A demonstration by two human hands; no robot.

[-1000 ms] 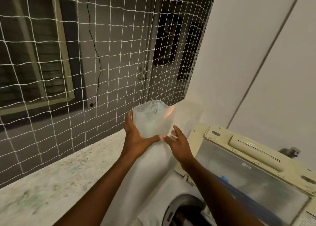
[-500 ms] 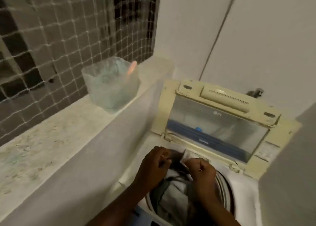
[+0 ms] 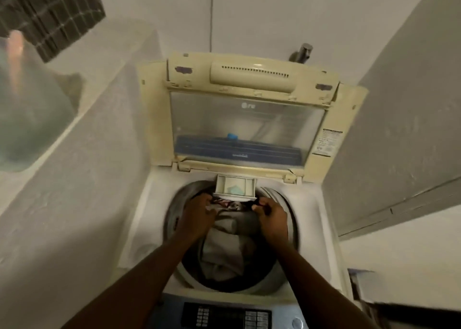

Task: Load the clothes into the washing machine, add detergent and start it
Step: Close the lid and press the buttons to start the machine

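Observation:
A top-loading washing machine (image 3: pixel 314 219) stands with its yellowed lid (image 3: pixel 247 126) raised upright. Grey and dark clothes (image 3: pixel 224 251) fill the drum. At the drum's far rim the detergent drawer (image 3: pixel 235 188) is pulled out, with blue-green detergent in its middle compartment. My left hand (image 3: pixel 198 216) has curled fingers at the drawer's front left corner. At the front right corner is my right hand (image 3: pixel 273 220), also curled. Both hands hover over the clothes. A translucent detergent tub (image 3: pixel 32 109) sits on the ledge at the left, blurred.
The control panel (image 3: pixel 227 317) with buttons is at the near edge. A white parapet wall (image 3: pixel 82 179) hems the machine on the left, a grey wall (image 3: pixel 404 129) on the right. A tap (image 3: pixel 303 52) sticks out behind the lid. Netting (image 3: pixel 50 12) covers the opening at top left.
A second ago both hands held the tub up at the ledge. It now rests there, and the hands have dropped to the drawer over the drum. The view tilted down.

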